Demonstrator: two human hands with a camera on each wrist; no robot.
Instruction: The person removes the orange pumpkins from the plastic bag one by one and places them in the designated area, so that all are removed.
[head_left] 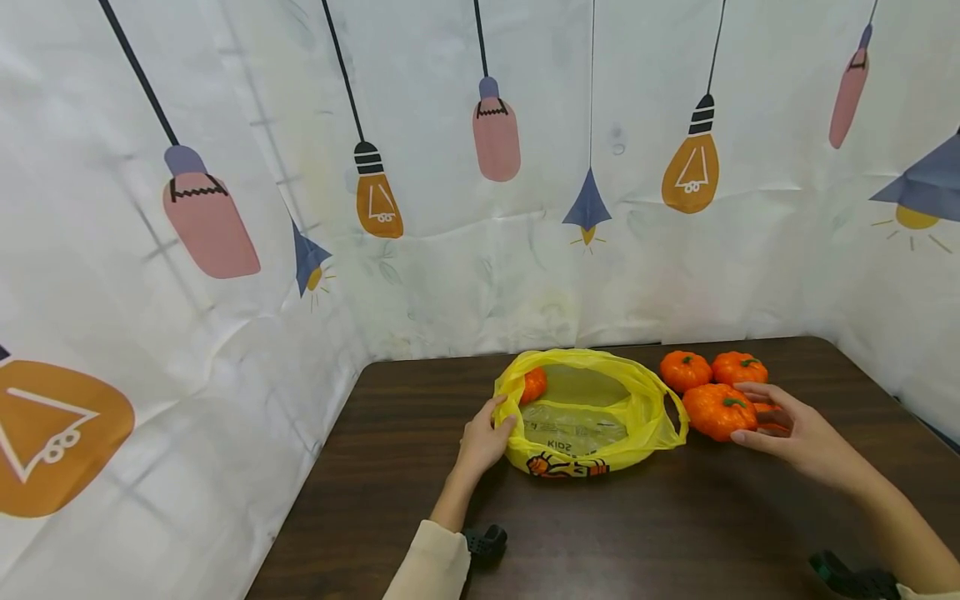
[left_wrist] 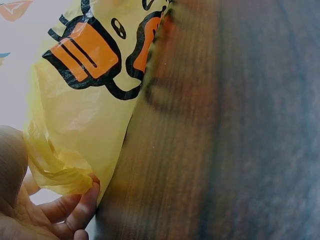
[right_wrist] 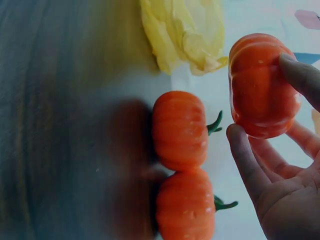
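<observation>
My left hand (head_left: 482,439) pinches the left rim of a yellow plastic bag (head_left: 637,454), whose mouth gapes upward on the table. Up close in the left wrist view, the fingers grip the bag's crumpled edge (left_wrist: 60,175). Inside the bag, at its left, sits a small orange pumpkin (head_left: 533,385). To the right of the bag, my right hand (head_left: 806,437) holds another orange pumpkin (head_left: 720,411) between thumb and fingers. The right wrist view shows this held pumpkin (right_wrist: 262,85) raised off the table, its stem out of sight there.
Two green-stemmed pumpkins, one at the back (head_left: 685,370) and one beside it (head_left: 739,367), stand on the dark wooden table (head_left: 615,533). More orange shows behind my right fingers, partly hidden. A white curtain (head_left: 450,283) with printed lamps hangs behind and at the left.
</observation>
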